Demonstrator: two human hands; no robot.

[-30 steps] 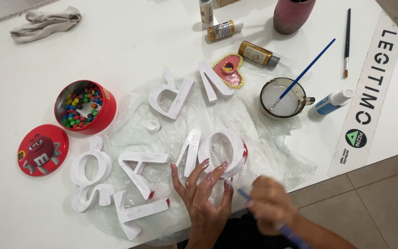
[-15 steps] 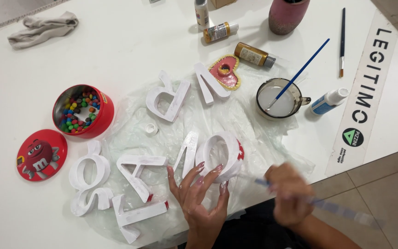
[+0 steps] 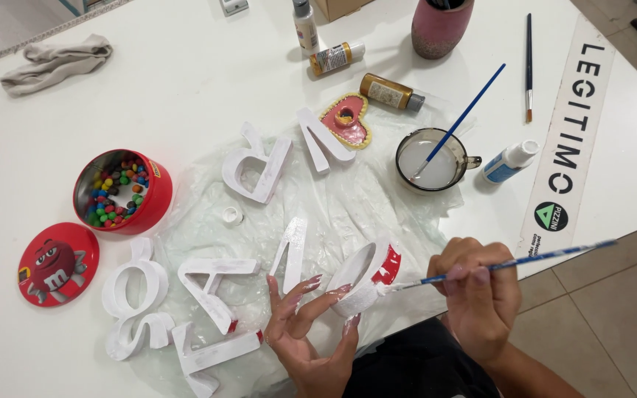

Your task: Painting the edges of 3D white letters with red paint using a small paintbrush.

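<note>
On round letter (image 3: 366, 276): brush (image 3: 510, 263), perhaps touching.

Round letter (image 3: 366, 276) — white-painted, one red patch — tipped on edge.
</note>
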